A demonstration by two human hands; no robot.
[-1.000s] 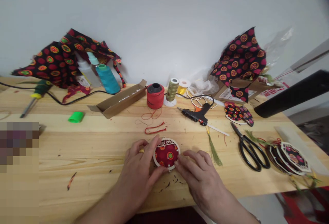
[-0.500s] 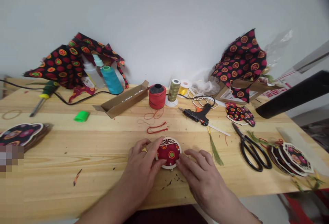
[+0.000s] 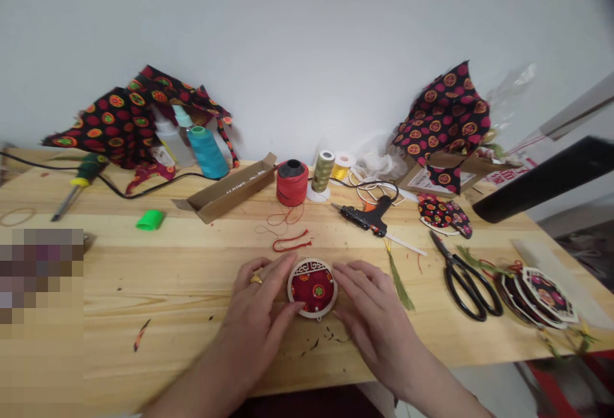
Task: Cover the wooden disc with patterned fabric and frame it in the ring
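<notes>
A round white-framed ornament with red patterned cloth (image 3: 312, 287) lies flat on the wooden table (image 3: 182, 277). My left hand (image 3: 256, 312), with a gold ring, rests against its left rim, fingers stretched along the edge and thumb under its lower side. My right hand (image 3: 374, 312) touches the right rim with its fingers stretched out flat. Both hands press the ornament from the sides on the tabletop. A short red cord (image 3: 291, 243) lies just beyond it.
A black glue gun (image 3: 367, 216), black scissors (image 3: 467, 277), a green tassel (image 3: 399, 277), a red thread spool (image 3: 291, 182), olive and gold spools, a cardboard box (image 3: 225, 191), patterned fabric at both back corners, and finished ornaments (image 3: 542, 290) at the right edge.
My right hand shifted from the ornament's lower right edge up along its right rim, fingers flatter. The left hand stayed on the left rim. The camera moved slightly.
</notes>
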